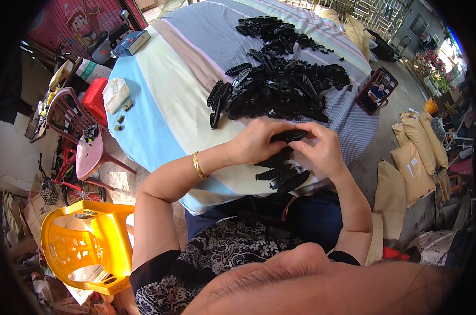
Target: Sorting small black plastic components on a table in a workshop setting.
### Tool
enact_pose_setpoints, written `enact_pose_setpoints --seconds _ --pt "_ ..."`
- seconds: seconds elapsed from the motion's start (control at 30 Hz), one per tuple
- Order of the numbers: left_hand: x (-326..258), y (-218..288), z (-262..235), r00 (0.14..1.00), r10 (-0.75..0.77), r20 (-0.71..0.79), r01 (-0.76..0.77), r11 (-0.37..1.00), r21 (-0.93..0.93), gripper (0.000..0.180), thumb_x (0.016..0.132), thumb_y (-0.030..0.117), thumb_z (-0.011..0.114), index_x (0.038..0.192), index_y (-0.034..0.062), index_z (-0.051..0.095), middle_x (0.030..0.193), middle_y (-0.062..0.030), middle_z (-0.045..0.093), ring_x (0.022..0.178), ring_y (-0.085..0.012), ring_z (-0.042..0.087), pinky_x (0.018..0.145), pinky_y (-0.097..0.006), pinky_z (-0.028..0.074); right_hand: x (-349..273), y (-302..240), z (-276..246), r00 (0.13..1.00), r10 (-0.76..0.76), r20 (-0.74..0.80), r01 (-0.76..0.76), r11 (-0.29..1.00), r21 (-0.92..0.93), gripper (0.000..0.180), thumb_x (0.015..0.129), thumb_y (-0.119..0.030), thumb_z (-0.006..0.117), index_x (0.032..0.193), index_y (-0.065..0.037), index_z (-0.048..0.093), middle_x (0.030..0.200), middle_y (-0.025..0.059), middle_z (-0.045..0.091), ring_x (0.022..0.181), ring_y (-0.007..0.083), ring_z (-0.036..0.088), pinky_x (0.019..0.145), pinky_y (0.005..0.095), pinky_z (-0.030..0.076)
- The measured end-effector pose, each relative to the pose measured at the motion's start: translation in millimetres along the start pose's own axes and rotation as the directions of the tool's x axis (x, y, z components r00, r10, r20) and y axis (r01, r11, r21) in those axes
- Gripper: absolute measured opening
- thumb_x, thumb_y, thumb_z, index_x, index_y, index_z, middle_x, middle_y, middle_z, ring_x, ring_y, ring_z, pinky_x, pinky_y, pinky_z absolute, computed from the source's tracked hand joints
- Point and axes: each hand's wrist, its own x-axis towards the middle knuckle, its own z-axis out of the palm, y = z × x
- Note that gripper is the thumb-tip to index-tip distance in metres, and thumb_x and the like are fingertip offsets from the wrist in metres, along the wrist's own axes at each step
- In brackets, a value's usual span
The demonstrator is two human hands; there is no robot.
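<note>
Striped cloth (183,79) is spread over mid-frame, where one black piece (289,136) is pinched between the left hand (254,140) and right hand (323,148), fingers curled in pretty close. More black parts (291,180) are scattered just below, a messy pile (285,86) is heaped above, and a phone (375,93) is propped up toward the right.

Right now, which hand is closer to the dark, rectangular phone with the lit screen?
The right hand: it's below and left of the phone in the picture; the left hand is farther left.
</note>
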Motion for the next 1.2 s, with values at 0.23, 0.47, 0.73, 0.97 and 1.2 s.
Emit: enact_pose_setpoints --seconds 0.23,0.47,0.73,0.97,1.2 --pt "-0.7 -0.6 1.3 0.999 0.043 0.008 -0.044 0.993 0.106 0.036 0.07 0.002 0.065 0.106 -0.0015 0.058 0.093 -0.0202 0.063 0.087 -0.0355 0.061 0.077 -0.039 0.048 -2.4 18.2 9.8 0.991 0.132 0.002 -0.131 0.978 0.162 0.031 0.066 -0.01 0.079 0.091 0.002 0.065 0.079 0.0096 0.068 0.07 0.0112 0.064 0.064 0.0237 0.05" --pt "9.3 -19.1 -36.8 0.998 0.063 -0.009 -0.049 0.852 0.521 0.047 0.068 0.002 0.06 0.115 0.0053 0.055 0.121 -0.0148 0.049 0.107 -0.0334 0.045 0.093 -0.038 0.04 8.5 30.2 -10.8 0.908 0.25 0.335 -0.294 0.952 0.086 0.02 0.074 -0.007 0.073 0.091 0.001 0.065 0.08 0.0036 0.067 0.073 0.0065 0.059 0.064 0.0211 0.048" --pt "9.6 -65.8 -46.0 0.999 0.031 -0.008 -0.017 0.72 0.694 0.027 0.073 0.005 0.06 0.099 0.0108 0.065 0.102 -0.0067 0.062 0.1 -0.024 0.053 0.084 -0.035 0.041 49.0 112.7 -33.2 0.94 0.128 -0.317 -0.279 0.824 -0.494 0.025 0.081 -0.029 0.063 0.091 -0.006 0.068 0.082 0.0142 0.067 0.074 0.0316 0.064 0.067 0.0406 0.05" --pt "14.1 -50.1 -37.0 0.872 -0.061 -0.486 0.161 0.973 0.166 0.038 0.075 -0.004 0.055 0.112 0.0023 0.056 0.097 -0.0122 0.062 0.083 -0.0252 0.063 0.07 -0.029 0.051 52.2 124.3 -33.6 0.938 0.307 -0.161 -0.344 0.771 -0.536 0.018 0.08 -0.022 0.062 0.09 -0.009 0.068 0.085 0.0148 0.066 0.078 0.0328 0.064 0.069 0.0424 0.05" --pt "11.1 -48.1 -25.6 0.861 -0.413 -0.297 0.329 0.898 -0.293 0.033 0.074 -0.004 0.06 0.106 -0.0012 0.059 0.096 -0.0058 0.064 0.085 -0.01 0.06 0.077 -0.022 0.048 41.8 100.9 -32.9 0.961 0.052 -0.273 -0.213 0.769 -0.602 0.017 0.083 -0.015 0.06 0.097 -0.005 0.059 0.084 0.0139 0.066 0.075 0.0313 0.064 0.066 0.0378 0.052"
